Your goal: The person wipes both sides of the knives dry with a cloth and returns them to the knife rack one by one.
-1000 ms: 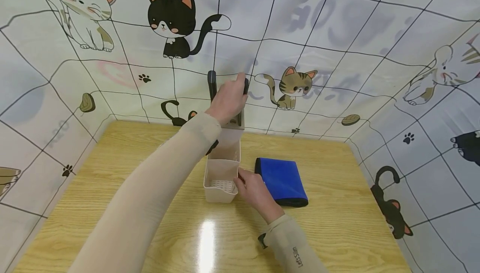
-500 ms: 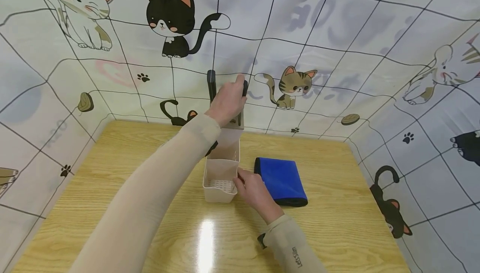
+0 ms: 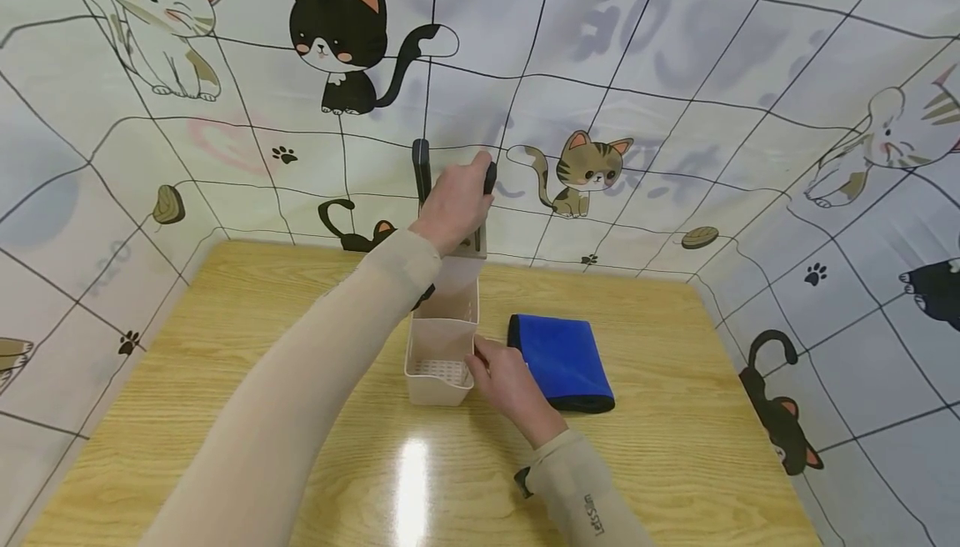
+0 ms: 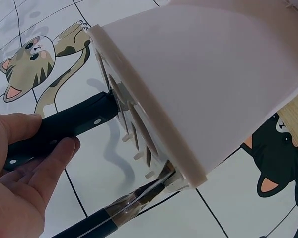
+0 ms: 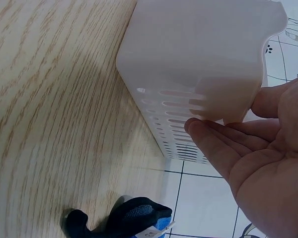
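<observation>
A beige plastic knife holder (image 3: 438, 391) with open compartments stands on the table, its slotted rear part against the wall. My left hand (image 3: 453, 207) grips the black riveted handle of a knife (image 4: 79, 119), which sits in a slot at the holder's top. The blade's length is hidden inside the holder. Beside it, a second black-handled tool (image 3: 422, 168) stands in another slot; its kind is unclear. My right hand (image 3: 513, 382) pinches the side wall of the front compartment, thumb at the rim and fingers against the slotted outer face (image 5: 184, 124).
A folded blue cloth (image 3: 566, 359) with black edging lies on the wooden table (image 3: 675, 414), right of the holder and close to my right hand. Behind and at both sides rise walls covered with a white cat-print sheet (image 3: 480, 97).
</observation>
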Available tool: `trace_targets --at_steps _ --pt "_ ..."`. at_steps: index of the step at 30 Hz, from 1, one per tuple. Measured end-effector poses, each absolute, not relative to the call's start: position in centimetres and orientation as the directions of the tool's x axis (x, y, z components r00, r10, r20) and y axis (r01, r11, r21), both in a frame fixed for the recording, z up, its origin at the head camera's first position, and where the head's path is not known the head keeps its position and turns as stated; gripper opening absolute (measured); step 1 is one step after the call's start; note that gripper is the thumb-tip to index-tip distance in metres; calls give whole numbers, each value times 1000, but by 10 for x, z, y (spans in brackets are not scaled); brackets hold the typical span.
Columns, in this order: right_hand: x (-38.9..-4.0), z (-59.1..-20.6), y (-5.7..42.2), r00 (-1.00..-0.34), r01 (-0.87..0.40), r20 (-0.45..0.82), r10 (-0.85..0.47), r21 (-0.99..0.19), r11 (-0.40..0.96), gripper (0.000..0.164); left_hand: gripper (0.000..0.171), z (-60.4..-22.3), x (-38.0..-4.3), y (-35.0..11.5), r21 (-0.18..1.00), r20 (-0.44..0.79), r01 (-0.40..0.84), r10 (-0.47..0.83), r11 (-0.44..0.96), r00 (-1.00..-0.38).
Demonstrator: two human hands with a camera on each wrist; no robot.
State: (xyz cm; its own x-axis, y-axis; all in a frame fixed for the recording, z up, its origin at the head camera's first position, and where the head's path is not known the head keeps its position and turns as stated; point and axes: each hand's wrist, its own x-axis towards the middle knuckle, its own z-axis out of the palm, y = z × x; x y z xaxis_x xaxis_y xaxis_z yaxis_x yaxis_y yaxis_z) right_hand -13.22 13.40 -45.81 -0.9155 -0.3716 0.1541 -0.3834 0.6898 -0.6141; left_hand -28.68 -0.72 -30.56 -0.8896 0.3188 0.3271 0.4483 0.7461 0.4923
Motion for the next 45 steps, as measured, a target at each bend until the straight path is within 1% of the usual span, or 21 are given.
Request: trace_targets --at_steps 4,11,14,17,22,28,31,35,41,45 --pt "-133 -460 134 -914 -386 153 -375 -610 692 19 29 -307 -287 -9 516 313 442 318 734 -895" --pt "-131 -458 134 -919 -367 132 -371 -628 686 17 58 -304 -280 -14 541 263 409 314 735 -912" --pt "-132 -458 134 -916 -377 143 -374 -621 687 18 62 -304 -275 -17 548 254 403 314 733 -915" --pt "-132 -459 133 -914 -385 151 -377 -619 685 18 62 -305 -268 -21 557 259 413 322 720 -911" --pt "-132 -460 132 -918 -377 150 -368 -623 686 12 61 -310 -256 -28 518 294 462 358 719 -886" --pt "-132 -462 132 -917 -379 157 -365 -624 683 16 63 -319 -242 -40 477 325 494 376 727 -868" --pt "-131 -463 132 -919 -377 163 -359 -627 681 11 63 -325 -235 -47 456 345 509 382 730 -857" --pt "-130 -463 133 -924 -367 163 -347 -639 676 21 63 -334 -226 -56 444 373 531 390 722 -842" --pt "-129 -465 132 -926 -363 168 -337 -642 675 26 61 -351 -215 -69 438 411 548 384 712 -827" --pt "-128 -466 132 -928 -361 173 -330 -639 679 29 59 -362 -209 -78 371 494 597 393 712 -776"
